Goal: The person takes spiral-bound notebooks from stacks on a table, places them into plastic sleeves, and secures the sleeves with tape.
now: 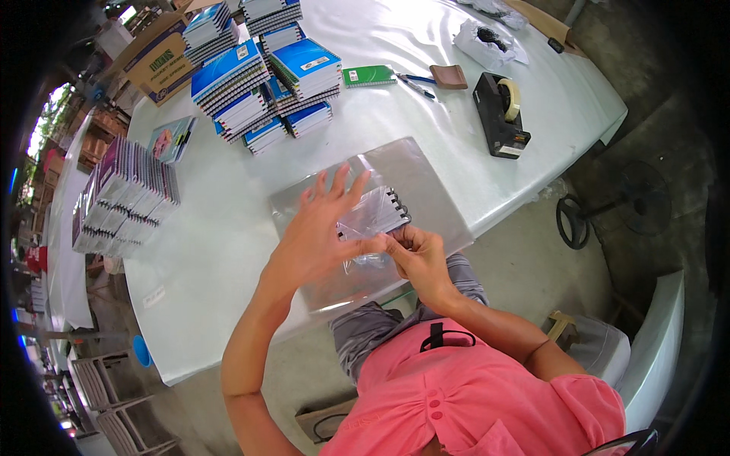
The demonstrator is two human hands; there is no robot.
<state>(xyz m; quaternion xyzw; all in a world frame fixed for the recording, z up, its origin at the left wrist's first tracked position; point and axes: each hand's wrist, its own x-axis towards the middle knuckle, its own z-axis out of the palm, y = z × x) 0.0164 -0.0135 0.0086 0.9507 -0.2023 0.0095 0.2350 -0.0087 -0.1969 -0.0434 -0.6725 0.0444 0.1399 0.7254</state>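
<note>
A small spiral notebook (389, 210) with black rings lies before me, partly covered by crinkled clear plastic film. Under it is a stack of clear plastic sheets (426, 178) at the table's near edge. My left hand (323, 220) spreads its fingers over the notebook's left part, its thumb reaching across to my right fingertips. At the notebook's near right corner, my right hand (420, 257) is closed, pinching the film's edge. The left hand hides much of the notebook's cover.
Stacks of blue spiral notebooks (304, 64) stand at the far left, purple-edged ones (125, 197) nearer. Beyond the sheets lie a green notebook (369, 75), a cutter (415, 86) and a brown pouch (449, 77). A black tape dispenser (498, 118) stands right, a cardboard box (160, 67) far left.
</note>
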